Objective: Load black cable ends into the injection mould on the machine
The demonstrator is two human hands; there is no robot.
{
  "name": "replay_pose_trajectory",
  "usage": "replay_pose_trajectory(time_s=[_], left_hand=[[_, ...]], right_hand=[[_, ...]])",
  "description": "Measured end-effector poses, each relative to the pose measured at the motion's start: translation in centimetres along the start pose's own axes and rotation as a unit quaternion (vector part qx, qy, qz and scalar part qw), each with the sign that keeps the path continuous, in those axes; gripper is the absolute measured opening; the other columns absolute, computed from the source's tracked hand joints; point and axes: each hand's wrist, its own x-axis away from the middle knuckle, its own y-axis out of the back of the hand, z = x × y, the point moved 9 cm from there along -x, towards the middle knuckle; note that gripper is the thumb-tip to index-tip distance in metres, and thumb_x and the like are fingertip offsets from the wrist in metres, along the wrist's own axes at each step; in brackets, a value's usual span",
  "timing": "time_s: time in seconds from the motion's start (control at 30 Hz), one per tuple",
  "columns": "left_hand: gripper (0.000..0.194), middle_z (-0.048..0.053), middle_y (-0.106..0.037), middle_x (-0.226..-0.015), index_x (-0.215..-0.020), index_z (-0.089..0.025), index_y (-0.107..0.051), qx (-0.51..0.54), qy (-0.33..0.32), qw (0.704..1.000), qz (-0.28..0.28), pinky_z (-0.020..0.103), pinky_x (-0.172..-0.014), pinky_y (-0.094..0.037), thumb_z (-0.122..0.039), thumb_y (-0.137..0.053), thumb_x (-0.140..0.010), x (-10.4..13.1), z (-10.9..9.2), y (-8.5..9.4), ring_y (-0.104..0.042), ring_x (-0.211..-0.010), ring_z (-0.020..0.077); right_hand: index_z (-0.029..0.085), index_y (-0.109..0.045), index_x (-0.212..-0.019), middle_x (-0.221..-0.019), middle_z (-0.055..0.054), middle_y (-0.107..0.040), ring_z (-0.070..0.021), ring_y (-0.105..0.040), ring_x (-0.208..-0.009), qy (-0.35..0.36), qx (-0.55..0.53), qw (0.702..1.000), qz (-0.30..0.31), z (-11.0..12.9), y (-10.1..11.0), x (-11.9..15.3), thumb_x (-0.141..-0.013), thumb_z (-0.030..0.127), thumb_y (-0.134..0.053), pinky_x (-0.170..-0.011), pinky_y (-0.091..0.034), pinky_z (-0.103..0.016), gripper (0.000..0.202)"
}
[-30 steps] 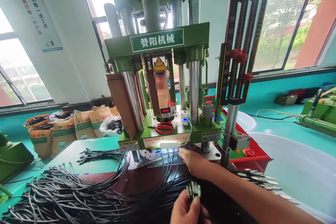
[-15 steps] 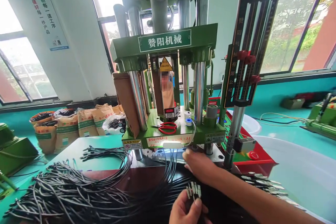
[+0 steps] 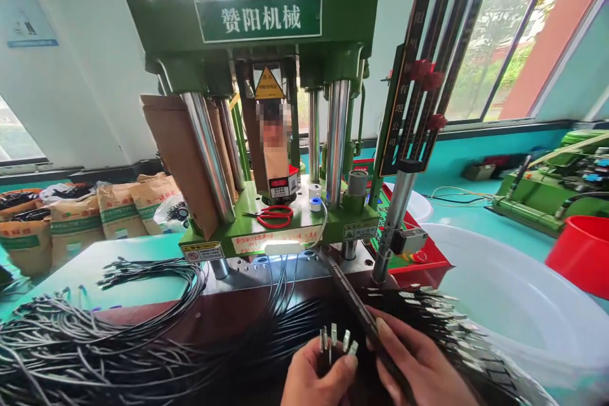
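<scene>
My left hand [image 3: 316, 373] is closed round several black cables, whose silvery metal connectors [image 3: 334, 335] stick up fanned out above the fingers. Close to its right, my right hand [image 3: 412, 355] grips a long dark metal bar [image 3: 354, 304], which slants up and left toward the base of a green press [image 3: 285, 228]. Black cables [image 3: 295, 323] run across the dark tabletop [image 3: 200, 315] behind my left hand. A few thin cables [image 3: 284, 279] hang from the press's lower opening.
Red-handled pliers [image 3: 275, 216] lie on the press ledge. A large pile of black cables [image 3: 71, 349] covers the left side. More connector ends [image 3: 442, 311] lie at the right, beside a big white tub [image 3: 504, 285]. Sacks [image 3: 117, 209] and a red bucket [image 3: 583, 254] stand farther off.
My right hand has moved back from the press opening to beside my left hand and now holds the dark bar. The connectors in my left hand are more spread. The view has shifted right and closer.
</scene>
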Motion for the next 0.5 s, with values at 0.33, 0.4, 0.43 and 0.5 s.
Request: replay_pose_trajectory(time_s=[0.33,0.4,0.43,0.5], left_hand=[[0.042,-0.009,-0.04,-0.04,-0.068,-0.017,-0.053,-0.081,0.077,0.994,0.003,0.019,-0.033,-0.018,-0.05,-0.076,-0.057,0.6,0.1,-1.1,-0.027,-0.03,0.0029],[0.041,-0.009,-0.04,-0.039,-0.067,-0.017,-0.052,-0.08,0.081,0.993,0.017,0.018,-0.032,-0.018,-0.05,-0.075,-0.058,0.7,0.0,-1.4,-0.027,-0.029,0.0027],[0.041,-0.009,-0.04,-0.039,-0.067,-0.017,-0.052,-0.08,0.082,0.993,0.024,0.018,-0.031,-0.018,-0.049,-0.074,-0.059,0.7,0.0,-1.5,-0.027,-0.029,0.0025],[0.039,-0.009,-0.04,-0.04,-0.067,-0.016,-0.051,-0.08,0.081,0.993,0.034,0.018,-0.031,-0.018,-0.049,-0.073,-0.06,0.7,-0.1,-1.7,-0.027,-0.028,0.0021]], right_hand=[[0.013,-0.056,-0.125,-0.036,0.007,-0.042,-0.0057,-0.03,-0.028,0.037,-0.077,0.995,-0.049,0.2,-1.2,0.6,-0.08,0.059,-0.056,-0.025,-0.022,-0.015,0.064],[0.014,-0.057,-0.125,-0.037,0.007,-0.043,-0.0062,-0.031,-0.027,0.035,-0.068,0.995,-0.057,0.1,-0.9,0.7,-0.078,0.061,-0.057,-0.025,-0.022,-0.016,0.067],[0.014,-0.057,-0.125,-0.036,0.007,-0.043,-0.0064,-0.031,-0.027,0.035,-0.06,0.996,-0.061,0.1,-0.8,0.7,-0.077,0.063,-0.057,-0.024,-0.022,-0.016,0.069],[0.013,-0.057,-0.125,-0.035,0.007,-0.042,-0.0068,-0.032,-0.027,0.035,-0.045,0.996,-0.065,0.1,-0.7,0.7,-0.076,0.064,-0.057,-0.024,-0.023,-0.017,0.071]])
